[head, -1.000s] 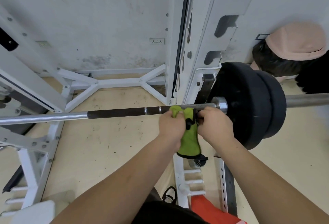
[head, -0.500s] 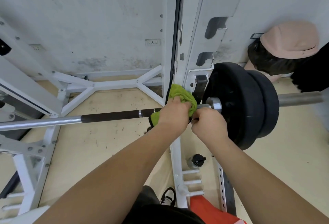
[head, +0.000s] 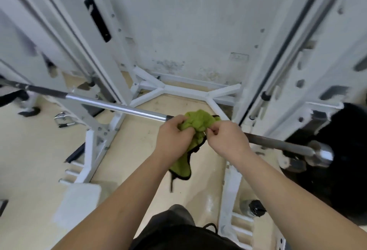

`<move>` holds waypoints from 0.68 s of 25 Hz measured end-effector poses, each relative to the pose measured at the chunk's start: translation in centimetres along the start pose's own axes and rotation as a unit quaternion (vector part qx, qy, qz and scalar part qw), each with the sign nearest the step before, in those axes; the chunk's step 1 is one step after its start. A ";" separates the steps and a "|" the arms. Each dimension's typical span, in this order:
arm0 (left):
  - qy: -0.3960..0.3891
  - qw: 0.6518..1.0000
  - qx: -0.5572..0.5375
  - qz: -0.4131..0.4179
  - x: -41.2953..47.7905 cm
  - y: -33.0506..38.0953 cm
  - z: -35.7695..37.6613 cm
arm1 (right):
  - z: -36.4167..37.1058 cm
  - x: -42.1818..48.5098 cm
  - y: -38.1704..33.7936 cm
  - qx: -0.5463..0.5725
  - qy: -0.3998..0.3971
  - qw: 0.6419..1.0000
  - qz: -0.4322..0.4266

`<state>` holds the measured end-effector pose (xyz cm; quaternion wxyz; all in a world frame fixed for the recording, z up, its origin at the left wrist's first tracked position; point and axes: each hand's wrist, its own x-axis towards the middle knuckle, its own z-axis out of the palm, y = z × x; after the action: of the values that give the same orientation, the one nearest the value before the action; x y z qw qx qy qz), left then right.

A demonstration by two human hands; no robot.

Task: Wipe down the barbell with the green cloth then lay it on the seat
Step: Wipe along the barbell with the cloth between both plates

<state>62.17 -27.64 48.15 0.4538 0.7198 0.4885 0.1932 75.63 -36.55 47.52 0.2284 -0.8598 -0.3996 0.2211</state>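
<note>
Fingers (head: 176, 122) of the left hand (head: 174, 138) and right hand (head: 226, 140) pinched the green cloth (head: 198, 118), bunched over the barbell (head: 119, 108), guessing to refold it for wiping.

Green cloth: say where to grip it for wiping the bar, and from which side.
Probably the bunched top of the green cloth, from above: it sits at the barbell, while its tail hangs loose below. Left hand and right hand hold it there.
</note>
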 end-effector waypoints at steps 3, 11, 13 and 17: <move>0.038 0.995 -0.075 -0.058 0.8 -1.7 -4.5 | 2.6 2.2 -4.6 0.103 -0.018 0.994 -0.031; 0.162 0.972 -0.089 -0.148 6.5 -10.2 -19.2 | 11.7 7.8 -19.0 0.145 -0.113 0.980 -0.081; 0.185 0.965 -0.108 -0.150 9.7 -12.7 -23.7 | 14.6 10.1 -24.0 0.150 -0.121 0.977 -0.096; 0.173 0.968 -0.068 -0.169 16.3 -18.7 -32.6 | 21.2 15.0 -33.8 0.117 -0.080 0.983 -0.113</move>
<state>36.11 3.92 46.49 0.4365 0.5497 0.6599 0.2682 52.65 -0.65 46.92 0.3181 -0.7561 -0.4823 0.3076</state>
